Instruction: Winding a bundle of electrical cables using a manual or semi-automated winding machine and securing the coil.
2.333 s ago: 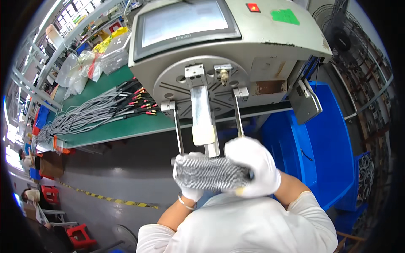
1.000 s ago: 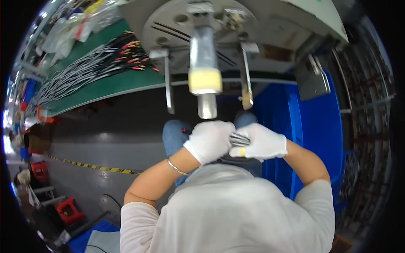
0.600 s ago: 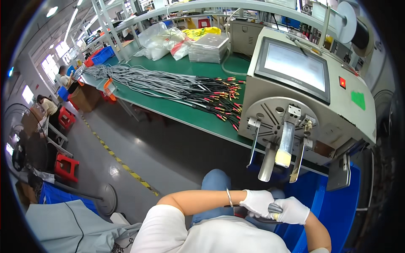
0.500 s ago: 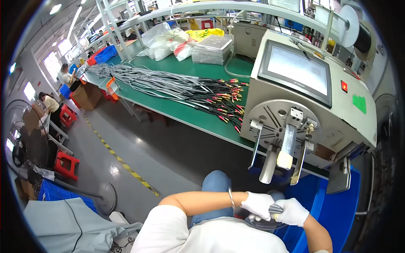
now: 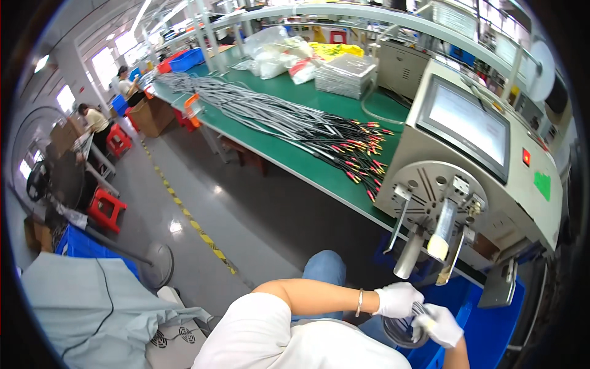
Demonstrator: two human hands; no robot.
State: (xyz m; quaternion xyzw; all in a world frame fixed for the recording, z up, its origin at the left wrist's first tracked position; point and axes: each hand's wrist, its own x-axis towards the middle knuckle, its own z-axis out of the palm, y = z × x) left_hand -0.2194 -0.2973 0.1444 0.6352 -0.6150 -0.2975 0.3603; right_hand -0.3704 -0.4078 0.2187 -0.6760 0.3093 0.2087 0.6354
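Note:
A grey coil of cable (image 5: 402, 335) hangs in front of my lap, over the edge of a blue bin (image 5: 474, 312). White gloves cover both hands. My left hand (image 5: 398, 299) is closed at the top of the coil, its fingertips partly hidden. On the coil's right side, my right hand (image 5: 444, 327) grips the bundled strands, fingers curled round them. Just above my hands is a cable winding machine (image 5: 498, 203), its round slotted disc (image 5: 424, 190) bearing several metal prongs, with no cable on them.
Long grey cables (image 5: 258, 114) with black ends and red and yellow plugs lie along the green bench (image 5: 246, 147). Behind them are plastic bags (image 5: 276, 55) and stacked clear trays (image 5: 346, 77). A grey cloth (image 5: 74, 301) is at lower left. Two people sit farther off, by red stools (image 5: 107, 208).
The view has swung, so the bench and machine sit farther right. My hands have moved slightly apart, and more of the coil's loop shows between and below them.

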